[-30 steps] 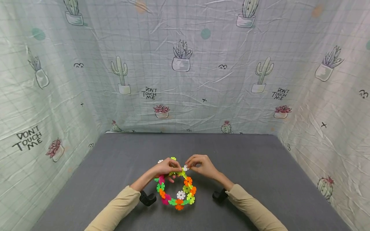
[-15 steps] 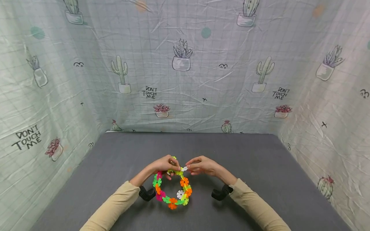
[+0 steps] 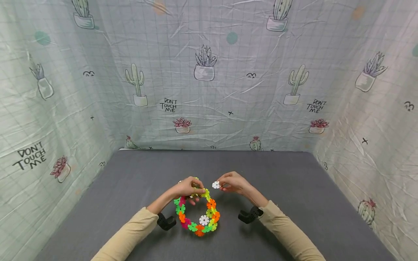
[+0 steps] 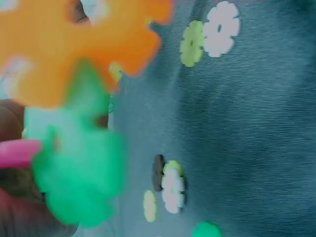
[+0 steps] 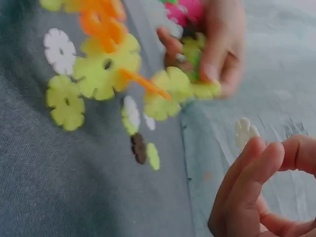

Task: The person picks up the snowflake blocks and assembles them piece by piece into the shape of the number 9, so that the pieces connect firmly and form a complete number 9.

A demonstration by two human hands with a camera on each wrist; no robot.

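Observation:
My left hand (image 3: 187, 188) pinches a chain of interlocking flower-shaped plastic discs (image 3: 200, 230) near a yellow one at its end. The chain hangs in a loop of orange, green, pink and yellow. Close to the left wrist camera, its green disc (image 4: 79, 173) and orange disc (image 4: 98, 44) look blurred. To the right, my right hand (image 3: 233, 182) pinches a white flower disc (image 3: 216, 185) by its edge, apart from the chain. In the right wrist view that white disc (image 5: 244, 132) shows beyond the fingertips, partly hidden by them.
On the grey table (image 3: 277, 181) lie a loose white disc (image 5: 60, 51) and a yellow-green disc (image 5: 65, 102), seen through the loop. Farther off is a small group of white, yellow and brown discs (image 5: 139, 148). A cactus-print cloth (image 3: 209, 108) surrounds the table.
The white disc was against the yellow end of the chain; my right hand has drawn it away, up and to the right. The loop swayed left, then back, in my left hand.

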